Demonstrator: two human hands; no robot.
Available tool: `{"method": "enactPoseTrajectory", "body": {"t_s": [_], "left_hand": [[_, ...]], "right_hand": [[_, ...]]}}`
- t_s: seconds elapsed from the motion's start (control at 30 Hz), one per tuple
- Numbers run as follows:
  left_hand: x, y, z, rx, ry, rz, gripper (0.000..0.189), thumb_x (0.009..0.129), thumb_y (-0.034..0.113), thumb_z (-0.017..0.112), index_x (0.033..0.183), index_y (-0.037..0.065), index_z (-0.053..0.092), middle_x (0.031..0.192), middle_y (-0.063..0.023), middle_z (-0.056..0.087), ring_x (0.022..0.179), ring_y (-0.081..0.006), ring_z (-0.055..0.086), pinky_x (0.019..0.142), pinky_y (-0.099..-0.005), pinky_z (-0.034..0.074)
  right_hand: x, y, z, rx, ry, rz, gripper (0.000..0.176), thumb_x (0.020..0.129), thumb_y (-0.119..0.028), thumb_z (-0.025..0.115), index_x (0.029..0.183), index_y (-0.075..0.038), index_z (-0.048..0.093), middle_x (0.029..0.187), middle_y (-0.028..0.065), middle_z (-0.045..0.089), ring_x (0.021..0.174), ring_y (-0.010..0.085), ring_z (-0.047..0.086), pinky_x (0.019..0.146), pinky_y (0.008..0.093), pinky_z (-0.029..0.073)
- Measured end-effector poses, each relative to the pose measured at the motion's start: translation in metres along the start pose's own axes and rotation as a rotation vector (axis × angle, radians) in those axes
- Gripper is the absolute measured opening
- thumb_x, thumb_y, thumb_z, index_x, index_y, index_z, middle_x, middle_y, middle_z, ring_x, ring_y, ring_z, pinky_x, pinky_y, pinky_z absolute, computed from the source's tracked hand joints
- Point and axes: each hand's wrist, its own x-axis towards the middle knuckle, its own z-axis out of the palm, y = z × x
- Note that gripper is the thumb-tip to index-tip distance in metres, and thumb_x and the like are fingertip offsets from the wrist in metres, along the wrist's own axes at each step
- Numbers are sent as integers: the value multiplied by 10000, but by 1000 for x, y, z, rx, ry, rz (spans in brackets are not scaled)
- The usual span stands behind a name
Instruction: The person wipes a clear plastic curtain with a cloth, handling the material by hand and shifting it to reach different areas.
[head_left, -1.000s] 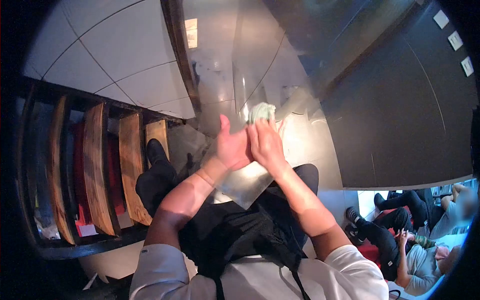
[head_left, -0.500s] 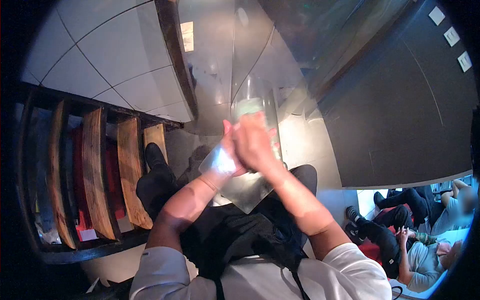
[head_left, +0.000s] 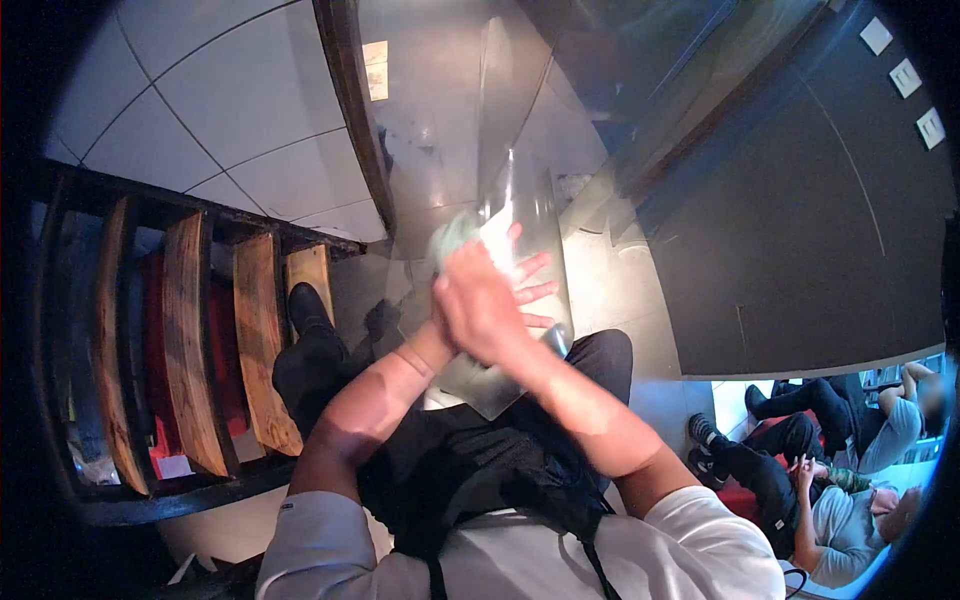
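While the right hand presses a pale green cloth against a clear sheet, the left hand lies against the sheet just beside it. The cloth sticks out past the right hand's fingertips, up and to the left, touching the sheet near its left edge. The right grip is bent over the cloth, knuckles toward the camera, and holds it bunched against the surface; the cloth itself is blurred. The left grip is spread: three fingers fan out to the right from behind the right hand, flat on the sheet. Whether they lie on its near or its far face cannot be told.

Both forearms are bare and rise from white sleeves at the bottom edge. They cross at the wrists, so the right hand covers most of the left. The sheet stands tilted in front of the chest, one lower corner pointing down at a black apron, its upper end reaching up past the hands.

Below and to the left, a black shoe rests near wooden treads in a dark frame, with pale floor tiles beyond. To the right is a dark wall. At the lower right, well apart, other people sit.
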Motion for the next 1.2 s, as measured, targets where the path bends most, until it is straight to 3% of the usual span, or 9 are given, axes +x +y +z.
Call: {"method": "enactPoseTrajectory", "body": {"t_s": [0.07,0.2,0.33,0.5,0.53,0.63,0.83,1.0,1.2], "left_hand": [[3,12,-17,-103,-231,-1,1106,749,966,297,1623,314,115,1645,-240,164,1463,-541,208,1113,-784,140],[-10,22,28,-25,129,16,1149,737,972,297,1623,251,172,1631,-195,257,1505,-419,209,1228,-543,162],[-3,-6,7,-81,100,-36,1141,771,936,314,1621,190,169,1629,-152,273,1506,-299,262,1225,-455,211],[-8,-7,-24,-82,-17,-60,1090,805,935,249,1625,227,132,1648,-192,202,1461,-516,233,1056,-770,275],[-10,-4,-34,-65,-110,-39,1139,770,964,254,1625,221,132,1649,-191,201,1461,-518,234,1059,-765,277],[-15,7,-15,-3,52,-49,1247,708,993,309,1627,176,102,1653,-213,169,1487,-484,203,1167,-694,149],[-10,-3,7,-162,27,-88,1305,686,1002,319,1607,91,172,1614,-187,296,1497,-295,279,1233,-432,176],[-1,-9,17,750,133,-33,1174,840,891,303,1593,3,154,1650,-161,208,1527,-259,182,1238,-404,134],[-1,-16,30,691,176,-36,1153,871,863,291,1590,-21,121,1646,-165,199,1515,-267,200,1234,-411,141]], "right_hand": [[-12,15,-47,622,-380,-482,346,889,-103,588,1207,29,563,1209,331,570,1248,546,467,1094,579,348],[-2,78,-35,360,-424,-388,193,935,-110,555,1061,36,560,1075,324,583,1077,535,553,972,568,429],[38,87,-19,532,-451,-10,220,953,-151,542,1054,40,583,1072,295,608,1044,506,562,913,579,425],[-22,1,-22,287,-143,-191,323,870,-84,587,1162,55,582,1243,373,545,1254,552,465,1041,611,401],[-19,20,-38,664,-478,-405,335,857,-56,595,1172,56,577,1226,374,553,1248,541,478,1036,612,405],[-37,63,-31,568,-475,-463,208,848,-28,619,1037,39,563,1031,317,575,1049,507,568,894,520,461],[19,101,-15,515,-416,212,193,1012,-123,487,965,57,537,923,305,613,879,520,604,787,542,480],[18,92,-21,617,-244,199,263,1053,-180,443,1067,53,563,919,296,636,881,498,624,740,495,486],[29,87,-8,625,-116,161,276,1055,-170,454,1140,57,585,919,246,653,838,356,639,778,414,496]]}}
